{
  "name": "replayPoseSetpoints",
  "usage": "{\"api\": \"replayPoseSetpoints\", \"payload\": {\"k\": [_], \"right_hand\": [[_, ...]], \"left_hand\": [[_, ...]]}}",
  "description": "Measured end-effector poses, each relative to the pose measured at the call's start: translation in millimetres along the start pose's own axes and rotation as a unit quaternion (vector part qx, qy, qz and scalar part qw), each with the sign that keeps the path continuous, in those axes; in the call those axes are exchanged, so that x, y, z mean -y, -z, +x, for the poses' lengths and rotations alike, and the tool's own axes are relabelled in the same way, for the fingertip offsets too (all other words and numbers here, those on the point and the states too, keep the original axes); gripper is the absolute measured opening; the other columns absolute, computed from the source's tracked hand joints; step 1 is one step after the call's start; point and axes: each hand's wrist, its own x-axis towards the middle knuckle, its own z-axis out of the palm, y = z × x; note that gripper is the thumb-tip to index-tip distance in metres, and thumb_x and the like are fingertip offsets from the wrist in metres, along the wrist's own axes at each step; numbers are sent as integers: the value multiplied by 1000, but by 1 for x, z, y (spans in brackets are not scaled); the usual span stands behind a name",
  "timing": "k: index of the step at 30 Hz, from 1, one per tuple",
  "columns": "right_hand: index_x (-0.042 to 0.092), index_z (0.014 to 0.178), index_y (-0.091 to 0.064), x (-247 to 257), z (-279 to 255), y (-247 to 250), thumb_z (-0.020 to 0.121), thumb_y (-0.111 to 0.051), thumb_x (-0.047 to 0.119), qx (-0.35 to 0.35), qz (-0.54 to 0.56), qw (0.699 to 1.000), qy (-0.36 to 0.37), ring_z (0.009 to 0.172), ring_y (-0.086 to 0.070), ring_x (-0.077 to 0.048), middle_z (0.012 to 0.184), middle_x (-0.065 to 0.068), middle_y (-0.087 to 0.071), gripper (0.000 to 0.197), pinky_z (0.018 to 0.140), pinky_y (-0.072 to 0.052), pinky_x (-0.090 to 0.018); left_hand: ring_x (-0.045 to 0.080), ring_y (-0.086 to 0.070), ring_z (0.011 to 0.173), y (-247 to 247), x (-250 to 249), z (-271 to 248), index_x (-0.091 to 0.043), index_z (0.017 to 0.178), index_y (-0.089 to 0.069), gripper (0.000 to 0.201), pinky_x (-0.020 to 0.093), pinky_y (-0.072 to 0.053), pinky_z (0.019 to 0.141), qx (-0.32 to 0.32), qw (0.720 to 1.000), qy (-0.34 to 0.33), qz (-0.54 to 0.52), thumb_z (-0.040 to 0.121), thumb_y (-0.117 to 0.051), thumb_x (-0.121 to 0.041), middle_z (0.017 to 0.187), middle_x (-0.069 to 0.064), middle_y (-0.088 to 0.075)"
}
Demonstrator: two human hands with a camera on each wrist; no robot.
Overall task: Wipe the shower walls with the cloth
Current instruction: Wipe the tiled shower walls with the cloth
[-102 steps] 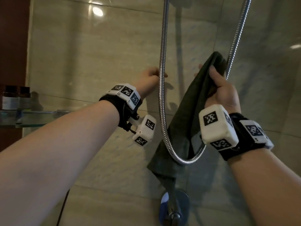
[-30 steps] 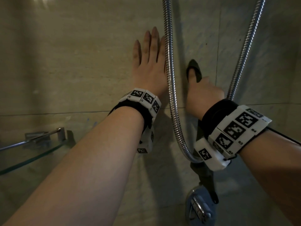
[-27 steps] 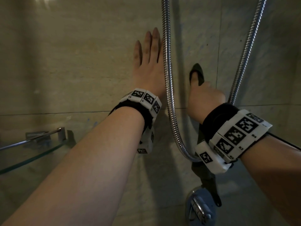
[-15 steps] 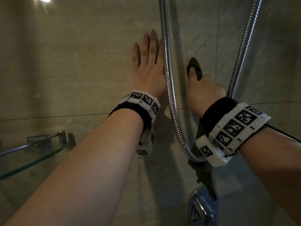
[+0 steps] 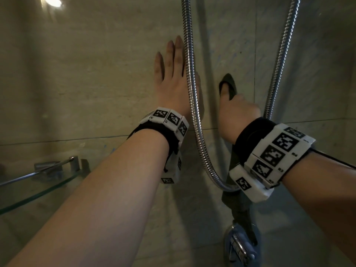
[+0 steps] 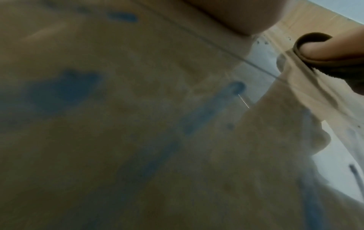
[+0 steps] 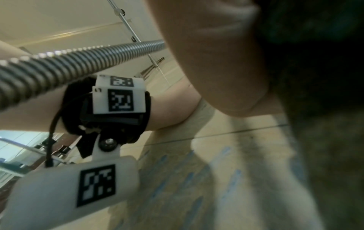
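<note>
Fingers (image 5: 171, 54) of the left hand (image 5: 173, 81) lie straight and flat on the wall (image 5: 86, 78); the right hand (image 5: 237, 112) clamps the cloth (image 5: 230, 83), right of the hose (image 5: 190, 83), centre frame.

Bathroom shower stall, seen at close range. Walls (image 5: 96, 83) of large beige stone-look tiles with thin grout lines, glossy enough to reflect a ceiling light (image 5: 51, 1). Looped chrome shower hose (image 5: 192, 105) hanging against the tiles. Chrome mixer valve (image 5: 239, 247) mounted low on the wall. Glass corner shelf (image 5: 36, 191) with metal rail (image 5: 38, 171) at left. Blue smears on the tile surface (image 7: 189, 175) in the right wrist view.
</note>
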Motion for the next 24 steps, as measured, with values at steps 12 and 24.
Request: {"api": "replayPoseSetpoints", "payload": {"k": [12, 24], "right_hand": [[4, 150, 12, -8, 15, 10, 92, -49, 11, -23, 54, 997, -43, 111, -54, -35, 129, -22, -49, 84, 70, -38, -41], [14, 150, 16, -3, 8, 0, 95, -46, 13, -15, 17, 1000, -9, 106, -54, -37, 130, -25, -40, 83, 66, -37, -40]], "left_hand": [[28, 3, 147, 0, 0, 1, -10, 152, -4, 76, 46, 9, 117, 11, 1000, -6, -8, 85, 8, -43, 160, 11, 0], [28, 4, 147, -2, 0, 1, -11, 153, -3, 63, 45, 11, 116, 3, 1000, -2, 18, 96, -7, -39, 160, 13, 0]]}}
